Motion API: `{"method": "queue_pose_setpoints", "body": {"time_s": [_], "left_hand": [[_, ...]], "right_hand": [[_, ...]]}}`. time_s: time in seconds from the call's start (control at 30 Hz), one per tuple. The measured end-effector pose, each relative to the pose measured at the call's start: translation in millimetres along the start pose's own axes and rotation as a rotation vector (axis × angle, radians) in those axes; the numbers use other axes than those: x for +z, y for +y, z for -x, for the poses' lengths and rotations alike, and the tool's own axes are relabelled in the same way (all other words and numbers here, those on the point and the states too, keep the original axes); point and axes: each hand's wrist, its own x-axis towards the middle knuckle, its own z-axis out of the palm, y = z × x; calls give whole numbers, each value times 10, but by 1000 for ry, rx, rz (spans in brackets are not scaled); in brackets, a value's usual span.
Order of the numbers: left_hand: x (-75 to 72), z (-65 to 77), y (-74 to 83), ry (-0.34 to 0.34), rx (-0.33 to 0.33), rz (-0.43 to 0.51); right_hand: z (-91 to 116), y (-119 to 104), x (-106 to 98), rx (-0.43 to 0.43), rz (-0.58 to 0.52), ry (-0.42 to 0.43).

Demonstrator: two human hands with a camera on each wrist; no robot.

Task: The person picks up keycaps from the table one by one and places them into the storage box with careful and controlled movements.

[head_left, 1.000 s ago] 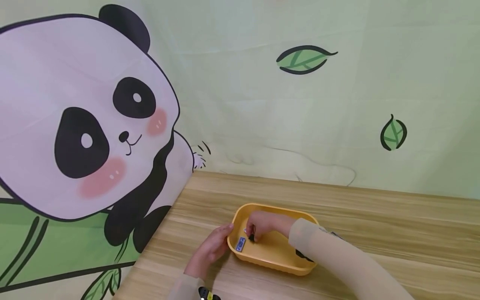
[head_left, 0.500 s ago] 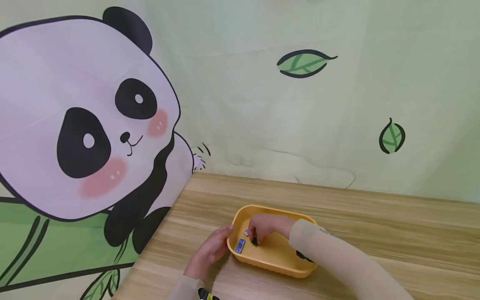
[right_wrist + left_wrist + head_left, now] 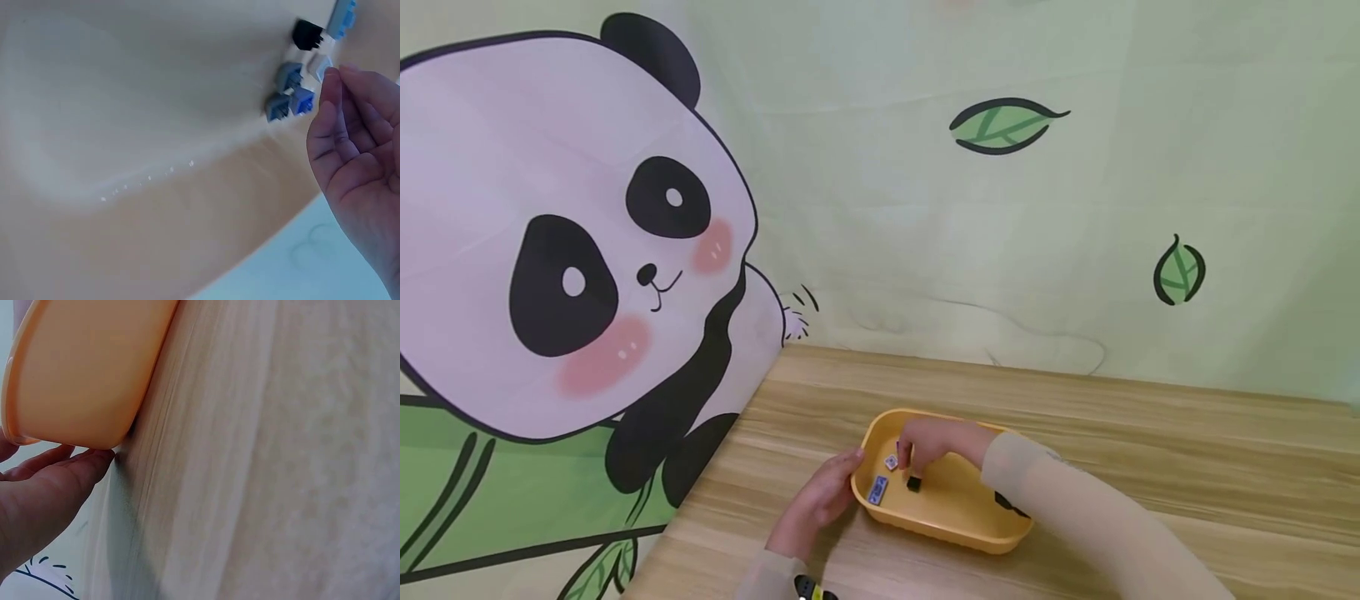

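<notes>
A shallow yellow-orange tray (image 3: 955, 535) stands on the wooden table. My left hand (image 3: 823, 493) touches its left end with fairly straight fingers; in the left wrist view the fingertips (image 3: 103, 461) lie against the outer wall. Inside the tray, my right hand (image 3: 925, 440) points its fingers down, with the fingertips close together and no piece seen between them. Beside them lie a small black block (image 3: 913, 483) and a white one (image 3: 891, 462); a longer blue brick-like piece (image 3: 877, 490) is by the left wall. The right wrist view also has grey pieces (image 3: 288, 76) and a blue piece (image 3: 302, 100).
The wooden table (image 3: 1187, 450) runs back to a pale green wall cloth (image 3: 880, 167) printed with leaves and a large panda (image 3: 685, 358). My right forearm (image 3: 1097, 521) crosses over the tray's right end.
The fingers of my right hand have come away from the black block, which now shows fully on the tray floor. The white piece is more exposed. My left hand stays at the tray's end.
</notes>
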Motion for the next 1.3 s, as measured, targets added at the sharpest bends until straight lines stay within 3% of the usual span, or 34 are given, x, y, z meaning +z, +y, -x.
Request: {"method": "queue_pose_setpoints", "body": {"time_s": [0.4,0.53,1.03,1.3], "left_hand": [[-3,-14,0,-19,-6,6],[-2,-22,-4,-14,-3,8],[19,-16,19,3,-9,-8],[15,-16,10,15,-2,8]], "right_hand": [[226,-15,-282,-81,4,38],[333,-14,-355,-80,-43,81],[704,-64,-487,-137,-170,217],[910,-19,-510,-150,-185,281]]}}
